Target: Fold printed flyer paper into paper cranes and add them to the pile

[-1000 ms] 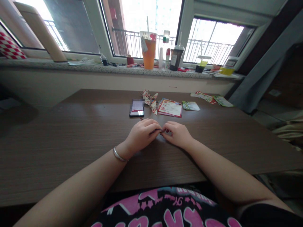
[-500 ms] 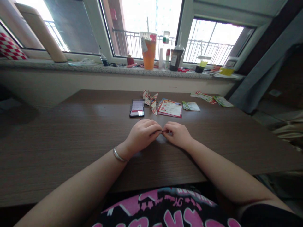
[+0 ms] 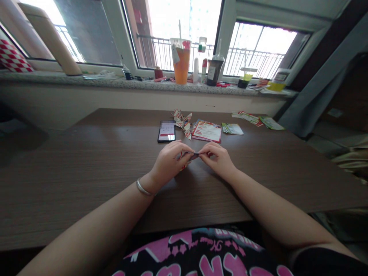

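Both the left hand [image 3: 169, 163] and right hand [image 3: 217, 161] pinch folded paper [image 3: 187, 158], its shape mostly hidden.

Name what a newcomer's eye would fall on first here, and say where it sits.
The tall orange cup on the granite windowsill stands out against the bright windows. Below, mid-desk, the left hand and right hand pinch a small folded paper, with folded paper shapes lying just beyond them.

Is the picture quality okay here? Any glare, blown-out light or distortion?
In the head view, the windows are blown out by daylight, glare shines on the brown table, the wide lens bends the frame edges, and the folded paper looks small and partly hidden.
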{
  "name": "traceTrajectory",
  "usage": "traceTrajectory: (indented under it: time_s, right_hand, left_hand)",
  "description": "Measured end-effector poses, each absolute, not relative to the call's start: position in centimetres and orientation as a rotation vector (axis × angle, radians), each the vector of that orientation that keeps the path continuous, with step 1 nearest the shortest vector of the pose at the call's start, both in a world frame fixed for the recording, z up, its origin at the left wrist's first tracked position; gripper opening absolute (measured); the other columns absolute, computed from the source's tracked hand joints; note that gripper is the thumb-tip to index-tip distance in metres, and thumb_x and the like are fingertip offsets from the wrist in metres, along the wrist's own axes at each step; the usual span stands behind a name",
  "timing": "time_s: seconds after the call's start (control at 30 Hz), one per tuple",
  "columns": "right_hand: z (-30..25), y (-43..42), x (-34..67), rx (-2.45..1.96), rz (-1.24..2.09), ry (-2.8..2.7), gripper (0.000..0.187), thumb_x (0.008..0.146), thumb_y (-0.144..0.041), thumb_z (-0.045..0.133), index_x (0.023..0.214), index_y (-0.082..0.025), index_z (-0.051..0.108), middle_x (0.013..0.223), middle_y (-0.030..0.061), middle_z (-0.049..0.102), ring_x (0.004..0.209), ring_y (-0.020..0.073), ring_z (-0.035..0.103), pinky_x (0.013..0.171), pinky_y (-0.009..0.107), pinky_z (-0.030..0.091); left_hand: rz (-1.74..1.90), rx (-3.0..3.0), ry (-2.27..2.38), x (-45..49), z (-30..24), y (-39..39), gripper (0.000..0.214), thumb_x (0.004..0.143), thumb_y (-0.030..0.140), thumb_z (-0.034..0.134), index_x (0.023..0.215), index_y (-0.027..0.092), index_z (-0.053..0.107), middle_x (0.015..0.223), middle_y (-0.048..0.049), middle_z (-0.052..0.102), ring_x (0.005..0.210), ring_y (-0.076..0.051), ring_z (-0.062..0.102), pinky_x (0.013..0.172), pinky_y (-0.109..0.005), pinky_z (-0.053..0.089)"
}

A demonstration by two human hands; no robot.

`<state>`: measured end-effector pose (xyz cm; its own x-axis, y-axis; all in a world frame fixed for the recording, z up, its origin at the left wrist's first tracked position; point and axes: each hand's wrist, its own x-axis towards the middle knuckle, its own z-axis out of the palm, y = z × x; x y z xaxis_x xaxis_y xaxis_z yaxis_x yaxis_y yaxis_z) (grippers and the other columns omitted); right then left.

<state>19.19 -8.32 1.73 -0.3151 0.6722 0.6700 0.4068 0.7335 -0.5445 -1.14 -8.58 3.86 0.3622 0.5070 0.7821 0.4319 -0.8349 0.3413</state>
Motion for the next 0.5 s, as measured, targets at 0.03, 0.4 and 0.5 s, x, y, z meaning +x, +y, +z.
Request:
traceTrajectory:
  time_s: [0.03, 0.4, 0.5]
  right_hand:
    - [1.74, -8.32, 19.21, -0.82, 0.336, -1.948, 0.006, 0.084, -0.019, 0.062, 0.084, -0.02, 0.068, 0.08, 0.0031, 0.063, 0.072, 0.0129, 0.058, 0.059, 0.024, 0.049]
    - [1.95, -8.62, 19.23, -0.865, 0.29, -1.928, 0.006, 0.085, -0.02, 0.062, 0.086, -0.022, 0.067, 0.084, 0.0031, 0.064, 0.074, 0.0135, 0.059, 0.06, 0.025, 0.051]
    - [2.01, -8.65, 19.14, -0.901, 0.319, -1.875, 0.003, 0.083, -0.02, 0.064, 0.083, -0.022, 0.066, 0.081, 0.002, 0.063, 0.07, 0.0126, 0.058, 0.058, 0.025, 0.051]
  left_hand:
    - [1.495, 2.523, 0.877, -1.14, 3.91, -8.6, 0.003, 0.084, 0.019, 0.063, 0.082, 0.018, 0.064, 0.077, -0.0018, 0.068, 0.074, -0.015, 0.063, 0.078, -0.032, 0.051]
    - [1.538, 2.446, 0.887, -0.99, 4.1, -8.76, 0.003, 0.081, 0.018, 0.067, 0.08, 0.019, 0.064, 0.076, -0.0018, 0.067, 0.074, -0.016, 0.062, 0.072, -0.031, 0.049]
    - [1.544, 2.366, 0.854, -1.01, 4.01, -8.8, 0.003, 0.083, 0.019, 0.066, 0.081, 0.019, 0.064, 0.082, -0.0028, 0.069, 0.079, -0.017, 0.064, 0.077, -0.033, 0.051]
